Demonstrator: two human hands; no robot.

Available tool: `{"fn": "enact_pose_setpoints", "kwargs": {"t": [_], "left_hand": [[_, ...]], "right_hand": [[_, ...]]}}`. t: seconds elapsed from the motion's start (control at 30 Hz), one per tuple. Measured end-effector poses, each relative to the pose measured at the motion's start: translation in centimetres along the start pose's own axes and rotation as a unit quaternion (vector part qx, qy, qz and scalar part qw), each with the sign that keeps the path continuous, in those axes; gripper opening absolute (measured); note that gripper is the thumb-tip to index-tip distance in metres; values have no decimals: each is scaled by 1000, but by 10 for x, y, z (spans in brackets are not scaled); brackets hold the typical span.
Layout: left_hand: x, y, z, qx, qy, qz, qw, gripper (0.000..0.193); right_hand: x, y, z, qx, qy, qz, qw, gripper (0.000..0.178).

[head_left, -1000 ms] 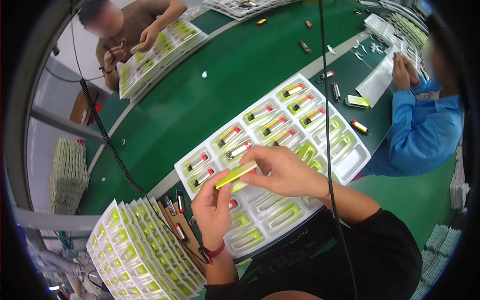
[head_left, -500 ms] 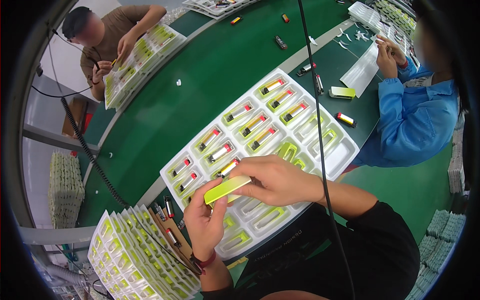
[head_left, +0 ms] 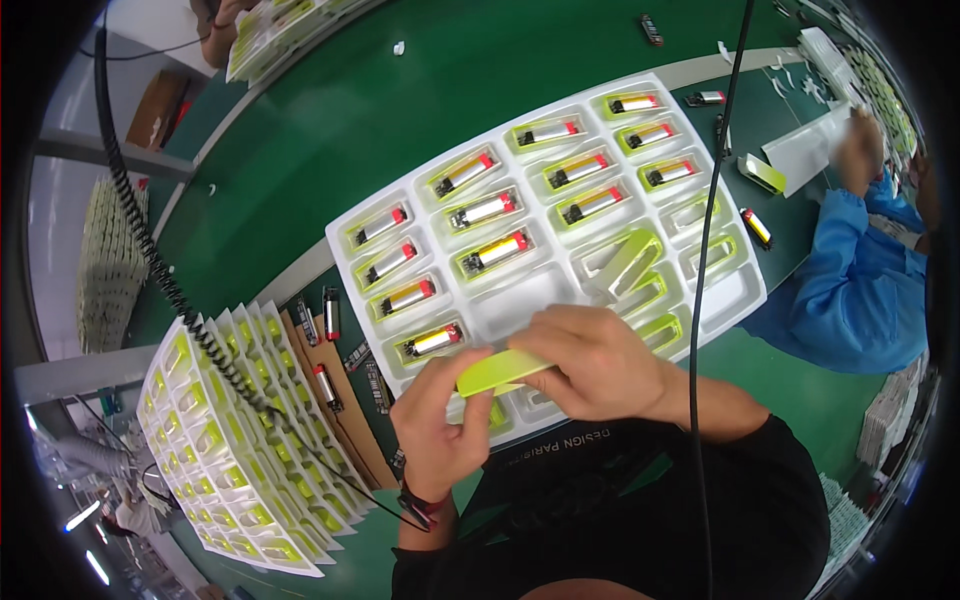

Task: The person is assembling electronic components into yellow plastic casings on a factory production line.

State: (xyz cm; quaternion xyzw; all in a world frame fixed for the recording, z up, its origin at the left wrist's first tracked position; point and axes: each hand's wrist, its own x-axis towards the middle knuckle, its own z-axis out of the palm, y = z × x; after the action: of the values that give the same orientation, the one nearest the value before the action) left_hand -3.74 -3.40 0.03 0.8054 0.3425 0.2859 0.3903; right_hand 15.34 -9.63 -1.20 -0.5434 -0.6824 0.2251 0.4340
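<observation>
Both my hands grip one slim plastic shell, yellow-green fading to white, above the near side of a white moulded tray. My left hand pinches its left end between thumb and fingers. At the other end, the fingers of my right hand are closed on it. In many of the tray's compartments lie green-edged shells with small battery cells, wrapped silver or yellow, with red and black ends. A loose green shell lies tilted over others just beyond my right hand.
Stacked trays of green shells stand at left, beside a cardboard strip and loose cells. A black cable hangs across the view. On the right sits a co-worker in a blue sleeve. A green belt runs behind.
The view has shifted, so the tray sits larger and the far-left co-worker is mostly out of frame. Both hands still hold the shell, now level with a bare compartment showing behind them.
</observation>
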Motion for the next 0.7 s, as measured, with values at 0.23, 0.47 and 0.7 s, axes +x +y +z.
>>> {"fn": "enact_pose_setpoints", "kwargs": {"t": [0.23, 0.47, 0.7], "left_hand": [[16, -8, -22, 14, -48, -72, 996, 33], [5, -63, -70, 51, 227, -140, 962, 24], [22, -88, -83, 348, 183, -187, 900, 21]], "right_hand": [[27, 9, 4, -41, -57, 10, 998, 26], [39, 29, -10, -248, -80, -22, 965, 19], [37, 36, 3, -278, -101, -48, 954, 17]]}}
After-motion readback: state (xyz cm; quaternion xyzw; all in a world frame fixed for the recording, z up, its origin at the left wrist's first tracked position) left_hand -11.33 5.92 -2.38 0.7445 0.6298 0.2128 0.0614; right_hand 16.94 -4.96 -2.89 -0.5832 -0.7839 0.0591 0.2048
